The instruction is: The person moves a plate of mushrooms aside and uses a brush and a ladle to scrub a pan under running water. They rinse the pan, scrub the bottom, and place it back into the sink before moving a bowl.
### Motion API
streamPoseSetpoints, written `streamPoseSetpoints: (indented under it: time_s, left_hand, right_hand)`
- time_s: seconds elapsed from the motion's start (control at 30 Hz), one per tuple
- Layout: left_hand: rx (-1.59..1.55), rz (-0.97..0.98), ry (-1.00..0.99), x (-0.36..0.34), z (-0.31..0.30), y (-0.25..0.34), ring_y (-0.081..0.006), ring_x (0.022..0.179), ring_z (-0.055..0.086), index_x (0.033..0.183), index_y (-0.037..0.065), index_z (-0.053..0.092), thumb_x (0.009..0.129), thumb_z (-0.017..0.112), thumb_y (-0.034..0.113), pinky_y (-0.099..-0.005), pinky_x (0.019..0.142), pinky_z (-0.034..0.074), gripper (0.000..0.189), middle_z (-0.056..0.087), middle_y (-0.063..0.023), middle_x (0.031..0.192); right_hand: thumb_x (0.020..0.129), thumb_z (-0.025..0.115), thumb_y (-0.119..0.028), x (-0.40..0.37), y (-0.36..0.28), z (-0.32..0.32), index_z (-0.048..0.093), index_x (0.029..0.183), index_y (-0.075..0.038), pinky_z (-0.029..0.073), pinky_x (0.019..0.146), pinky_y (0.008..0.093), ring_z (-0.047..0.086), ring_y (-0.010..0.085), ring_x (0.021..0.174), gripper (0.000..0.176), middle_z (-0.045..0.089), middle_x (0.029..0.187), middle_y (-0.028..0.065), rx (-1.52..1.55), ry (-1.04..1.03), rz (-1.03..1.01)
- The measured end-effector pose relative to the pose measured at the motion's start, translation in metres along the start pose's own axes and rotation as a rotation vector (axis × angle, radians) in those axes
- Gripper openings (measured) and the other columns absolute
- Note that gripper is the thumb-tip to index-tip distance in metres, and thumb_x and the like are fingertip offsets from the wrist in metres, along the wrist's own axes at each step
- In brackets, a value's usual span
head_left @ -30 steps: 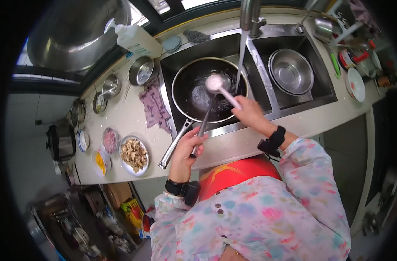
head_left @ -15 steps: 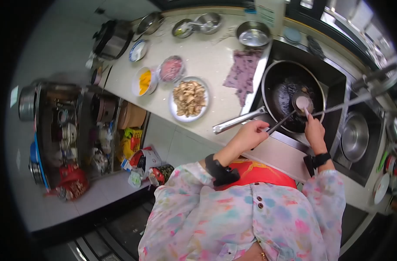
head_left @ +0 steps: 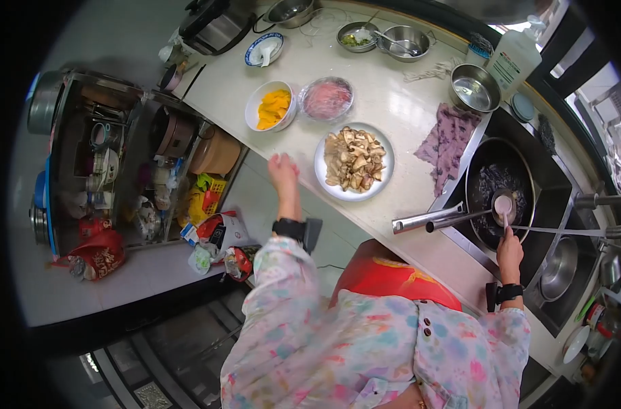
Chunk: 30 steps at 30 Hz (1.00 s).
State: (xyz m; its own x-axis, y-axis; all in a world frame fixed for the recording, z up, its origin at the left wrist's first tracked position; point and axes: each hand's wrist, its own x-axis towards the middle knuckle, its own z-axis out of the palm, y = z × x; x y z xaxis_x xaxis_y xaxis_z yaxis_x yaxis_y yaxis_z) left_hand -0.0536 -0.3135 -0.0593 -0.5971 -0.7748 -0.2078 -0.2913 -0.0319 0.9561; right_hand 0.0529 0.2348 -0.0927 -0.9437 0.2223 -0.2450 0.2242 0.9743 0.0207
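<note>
My left hand is just off the counter's front edge, fingers loosely bent and apart, with nothing in it. It is nearest to a white bowl of yellow pieces and a white plate of chopped mushrooms. My right hand is closed on the handle of a small pale pink spoon. The spoon's round head is over the bowl of a ladle inside the black wok. The ladle's dark handle leans over the wok's rim, beside the wok's metal handle.
The wok sits in the sink; a metal basin is in the other compartment. A purple cloth, plastic-wrapped pink meat, a steel bowl and a large bottle stand on the counter. An open shelf is at left.
My left hand has moved left, from beside the ladle's handle to near the yellow pieces. My right hand stays at the wok with the spoon. The view has shifted left.
</note>
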Motion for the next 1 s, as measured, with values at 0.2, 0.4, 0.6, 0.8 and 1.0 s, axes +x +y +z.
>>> streamPoseSetpoints:
  time_s: [0.2,0.4,0.6,0.8,1.0]
  left_hand:
    - [-0.677,-0.145,-0.374,0.118,0.019,0.007,-0.0348,0.093,0.055,0.123,-0.007,0.032,0.095,0.041,0.020,-0.0414,0.083,0.051,0.040,0.045,-0.0236,0.114]
    - [-0.385,0.117,-0.566,0.187,0.031,-0.002,-0.0358,0.107,0.047,0.121,-0.010,0.031,0.096,0.039,0.020,-0.0371,0.093,0.046,0.040,0.043,-0.0249,0.118]
    - [-0.098,-0.157,-0.456,0.137,0.032,0.029,-0.0178,0.065,0.059,0.092,0.005,0.053,0.088,0.051,0.019,-0.0301,0.056,0.052,0.015,0.058,-0.0081,0.081]
    - [0.371,-0.293,-0.930,0.018,0.009,0.024,-0.0106,0.052,0.058,0.106,0.001,0.055,0.084,0.052,0.015,-0.0215,0.042,0.049,0.026,0.062,-0.0056,0.075]
    - [0.461,-0.001,-0.639,0.010,-0.002,0.006,-0.0151,0.049,0.059,0.095,-0.006,0.058,0.076,0.049,0.004,-0.0264,0.038,0.048,0.024,0.063,-0.0107,0.071]
  right_hand:
    - [0.086,0.050,-0.017,0.007,-0.015,-0.001,0.052,0.113,-0.008,0.050,0.062,0.0455,0.061,0.0363,0.074,0.029,0.060,0.084,0.0186,-0.042,-0.005,0.038]
    - [0.087,0.047,-0.017,0.012,-0.019,0.008,0.053,0.110,-0.007,0.050,0.060,0.0453,0.062,0.0364,0.071,0.026,0.060,0.080,0.0188,-0.083,0.023,0.027]
    - [0.088,0.045,-0.017,0.018,-0.023,0.006,0.053,0.107,-0.006,0.051,0.060,0.0450,0.062,0.0365,0.072,0.024,0.061,0.081,0.0192,-0.097,0.008,0.074]
    - [0.089,0.043,-0.017,0.021,-0.027,0.005,0.055,0.101,-0.005,0.051,0.060,0.0452,0.062,0.0358,0.071,0.020,0.061,0.080,0.0190,-0.100,0.021,0.082]
    - [0.088,0.044,-0.015,0.026,-0.023,0.005,0.055,0.099,-0.005,0.050,0.060,0.0454,0.063,0.0352,0.071,0.018,0.061,0.077,0.0182,-0.105,0.046,0.056]
